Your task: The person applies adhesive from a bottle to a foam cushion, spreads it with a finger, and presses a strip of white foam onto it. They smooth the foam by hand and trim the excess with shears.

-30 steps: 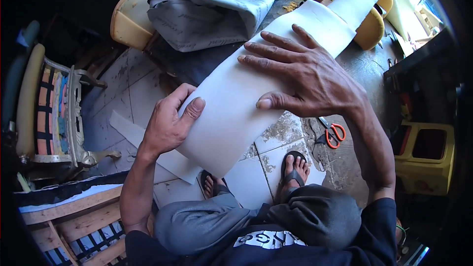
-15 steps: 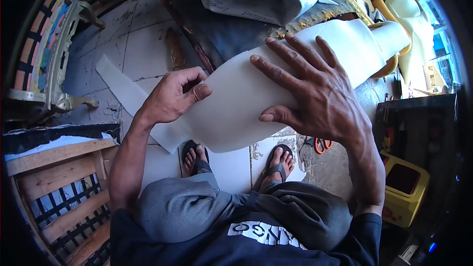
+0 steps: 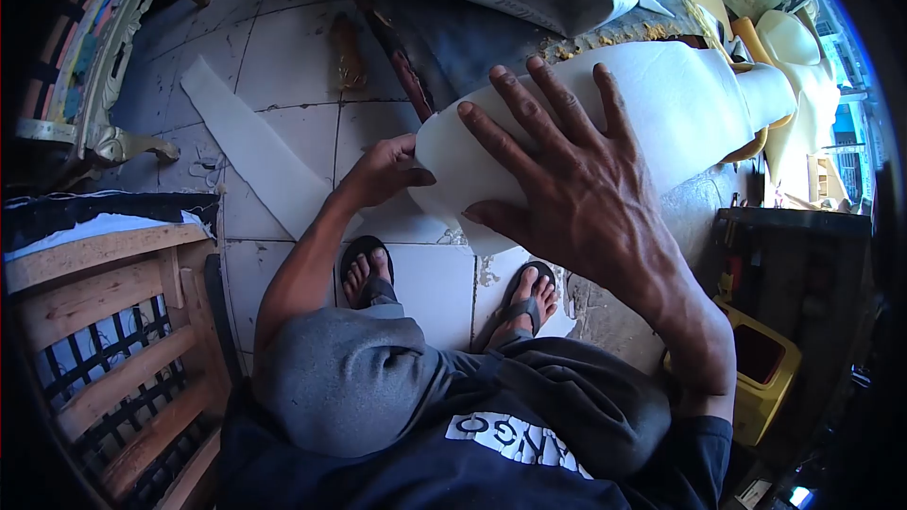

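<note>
Looks like early going: right hand (image 3: 576, 198) spread flat on the white foam sheet (image 3: 680, 104), left hand (image 3: 383, 170) pinching its near edge. Sheet's uncut and loose, so I'd say most remains.

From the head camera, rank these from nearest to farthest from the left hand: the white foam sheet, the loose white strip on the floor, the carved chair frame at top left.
1. White foam sheet: gripped at its near edge by the left hand.
2. Loose white strip: flat on the tiles, just left of that hand.
3. Carved chair frame: far upper left, beyond the strip.
</note>
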### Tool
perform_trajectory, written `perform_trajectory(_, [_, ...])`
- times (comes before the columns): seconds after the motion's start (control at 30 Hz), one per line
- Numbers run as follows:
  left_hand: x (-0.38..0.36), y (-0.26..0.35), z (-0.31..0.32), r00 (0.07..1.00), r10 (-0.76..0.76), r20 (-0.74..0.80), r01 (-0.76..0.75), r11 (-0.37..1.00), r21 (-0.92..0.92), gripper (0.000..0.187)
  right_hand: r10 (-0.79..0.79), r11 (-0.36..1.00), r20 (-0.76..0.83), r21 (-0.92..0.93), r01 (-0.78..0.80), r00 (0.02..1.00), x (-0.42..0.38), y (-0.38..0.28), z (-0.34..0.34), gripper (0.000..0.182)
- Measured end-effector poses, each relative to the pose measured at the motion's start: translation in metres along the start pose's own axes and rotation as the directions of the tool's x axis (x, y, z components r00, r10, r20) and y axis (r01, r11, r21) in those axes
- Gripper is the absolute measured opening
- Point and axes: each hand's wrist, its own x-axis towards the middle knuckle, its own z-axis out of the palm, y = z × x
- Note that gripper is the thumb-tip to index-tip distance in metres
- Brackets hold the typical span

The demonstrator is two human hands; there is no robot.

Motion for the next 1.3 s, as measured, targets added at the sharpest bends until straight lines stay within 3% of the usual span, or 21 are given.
perform_trajectory(0.07, [0.008, -0.010, 0.012, 0.994, 0.041, -0.097, -0.070, 0.945, -0.321, 0.042, -0.001, 1.000, 0.003, -0.009, 0.001, 1.000, 0.001, -0.005, 0.004, 0.079])
perform_trajectory(0.1, [0.011, -0.015, 0.014, 0.995, 0.040, -0.092, -0.068, 0.943, -0.325, 0.042, 0.005, 1.000, 0.007, -0.008, -0.005, 1.000, 0.003, -0.008, 0.007, 0.079])
perform_trajectory(0.27, [0.010, -0.013, 0.019, 0.976, 0.068, -0.207, -0.099, 0.984, -0.148, 0.037, -0.011, 1.000, 0.033, -0.012, 0.011, 0.999, 0.014, -0.023, 0.020, 0.077])
perform_trajectory(0.5, [-0.001, -0.031, -0.007, 0.969, 0.147, -0.199, -0.193, 0.953, -0.233, 0.029, -0.078, 0.996, 0.087, -0.037, 0.081, 0.993, 0.024, -0.045, 0.034, 0.075])
perform_trajectory(0.57, [-0.009, -0.023, -0.024, 0.982, 0.029, -0.186, -0.043, 0.997, -0.068, 0.026, -0.063, 0.998, 0.073, -0.015, 0.064, 0.995, 0.025, -0.045, 0.030, 0.075])
perform_trajectory(0.6, [-0.005, -0.026, -0.024, 0.983, 0.021, -0.184, -0.036, 0.996, -0.077, 0.026, -0.054, 0.999, 0.067, 0.002, 0.054, 0.996, 0.024, -0.047, 0.029, 0.076])
perform_trajectory(0.67, [-0.002, -0.030, -0.014, 0.948, 0.197, -0.250, -0.202, 0.979, 0.006, 0.025, -0.061, 0.998, 0.061, 0.007, 0.061, 0.996, 0.023, -0.051, 0.031, 0.076])
perform_trajectory(0.83, [0.010, -0.045, 0.012, 0.839, 0.352, -0.416, -0.339, 0.935, 0.108, 0.034, -0.044, 0.996, 0.075, -0.079, 0.050, 0.996, 0.028, -0.053, 0.029, 0.075])
perform_trajectory(0.97, [0.008, -0.063, 0.030, 0.779, 0.385, -0.495, -0.384, 0.917, 0.110, 0.039, -0.023, 0.992, 0.105, -0.118, 0.035, 0.994, 0.029, -0.055, 0.029, 0.076])
perform_trajectory(1.07, [0.016, -0.099, 0.039, 0.801, 0.352, -0.485, -0.333, 0.934, 0.128, 0.041, -0.019, 0.990, 0.120, -0.138, 0.036, 0.993, 0.030, -0.057, 0.027, 0.077])
perform_trajectory(1.13, [0.039, -0.158, 0.033, 0.908, 0.147, -0.392, -0.140, 0.989, 0.046, 0.040, -0.013, 0.987, 0.130, -0.155, 0.033, 0.991, 0.032, -0.057, 0.027, 0.077])
perform_trajectory(1.17, [0.033, -0.156, 0.024, 0.908, 0.146, -0.393, -0.139, 0.989, 0.044, 0.040, -0.008, 0.988, 0.131, -0.151, 0.028, 0.991, 0.032, -0.057, 0.027, 0.077])
perform_trajectory(1.23, [0.025, -0.154, 0.012, 0.987, 0.035, -0.154, -0.077, 0.958, -0.275, 0.041, 0.003, 0.989, 0.140, -0.145, 0.017, 0.990, 0.031, -0.058, 0.026, 0.077])
perform_trajectory(1.27, [0.023, -0.153, 0.016, 0.988, 0.033, -0.152, -0.075, 0.958, -0.277, 0.041, 0.008, 0.989, 0.142, -0.149, 0.014, 0.990, 0.031, -0.058, 0.026, 0.076])
perform_trajectory(1.3, [0.019, -0.152, 0.024, 0.978, -0.076, -0.194, -0.034, 0.860, -0.509, 0.042, 0.009, 0.988, 0.142, -0.153, 0.013, 0.990, 0.032, -0.058, 0.026, 0.076])
